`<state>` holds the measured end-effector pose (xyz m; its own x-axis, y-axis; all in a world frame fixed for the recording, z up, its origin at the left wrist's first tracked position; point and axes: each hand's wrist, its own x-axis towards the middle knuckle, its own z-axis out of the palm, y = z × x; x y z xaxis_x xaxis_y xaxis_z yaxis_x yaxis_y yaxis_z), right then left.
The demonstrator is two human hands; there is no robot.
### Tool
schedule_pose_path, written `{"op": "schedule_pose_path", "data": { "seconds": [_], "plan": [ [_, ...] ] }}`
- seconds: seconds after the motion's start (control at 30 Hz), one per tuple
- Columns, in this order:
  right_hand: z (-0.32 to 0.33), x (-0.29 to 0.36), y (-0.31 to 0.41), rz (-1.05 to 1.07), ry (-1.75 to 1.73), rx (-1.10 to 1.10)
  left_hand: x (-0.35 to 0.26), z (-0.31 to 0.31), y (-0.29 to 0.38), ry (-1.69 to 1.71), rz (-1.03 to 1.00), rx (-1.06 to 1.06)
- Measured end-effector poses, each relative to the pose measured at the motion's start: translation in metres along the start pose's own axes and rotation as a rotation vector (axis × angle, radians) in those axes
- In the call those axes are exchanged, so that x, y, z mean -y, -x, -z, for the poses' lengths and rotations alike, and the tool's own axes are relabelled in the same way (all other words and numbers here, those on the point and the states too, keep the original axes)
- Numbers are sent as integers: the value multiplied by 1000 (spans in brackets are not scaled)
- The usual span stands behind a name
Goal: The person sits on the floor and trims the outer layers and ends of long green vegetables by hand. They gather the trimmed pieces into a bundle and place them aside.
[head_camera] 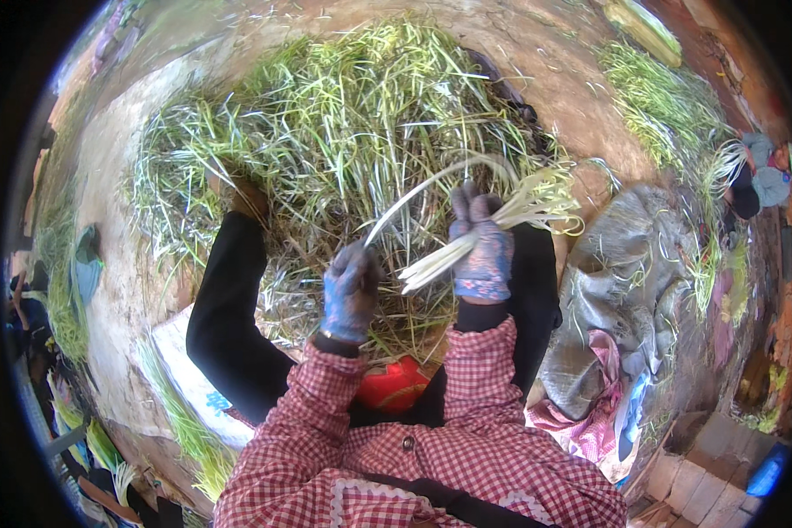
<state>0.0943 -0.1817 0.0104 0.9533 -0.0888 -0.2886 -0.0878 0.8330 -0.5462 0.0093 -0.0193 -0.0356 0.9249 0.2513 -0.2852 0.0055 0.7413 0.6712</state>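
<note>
My left hand (352, 284), in a blue patterned glove with dark fingers, is closed on the lower end of one long pale stalk (412, 193). That stalk arches up and to the right, over my other hand. In my right hand (480, 247), gloved alike, lies a small bundle of pale plant stalks (439, 261); its cut-looking ends point down to the left and its yellowish tops spread out to the right. Beyond both hands, between my legs and past my feet, spreads a large heap of loose green stalks and leaves (369, 119).
A grey plastic sheet (607, 264) lies right of my leg, with a pink checked cloth (594, 422) on its lower end. Green stalks (188, 409) rest by a white sack (191, 369) at left. A person (765, 175) sits far right near more stalks (666, 99). Bricks (699, 488) stand lower right.
</note>
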Motion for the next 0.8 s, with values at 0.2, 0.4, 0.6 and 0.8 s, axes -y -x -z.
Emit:
{"op": "schedule_pose_path", "data": {
  "seconds": [0.2, 0.4, 0.6, 0.8],
  "plan": [
    [1, -22, -8, -36, 192, 10, 15, -60, -20, -774, -479, 215],
    [8, -43, -11, -205, 156, -86, 14, -25, -32, -397, -86, 51],
    [17, -55, -19, -185, 433, -204, -4, 23, -133, -1012, -463, -229],
    [11, -66, -11, -432, 613, -54, 8, 100, -205, -1555, -117, -208]
  ]
}}
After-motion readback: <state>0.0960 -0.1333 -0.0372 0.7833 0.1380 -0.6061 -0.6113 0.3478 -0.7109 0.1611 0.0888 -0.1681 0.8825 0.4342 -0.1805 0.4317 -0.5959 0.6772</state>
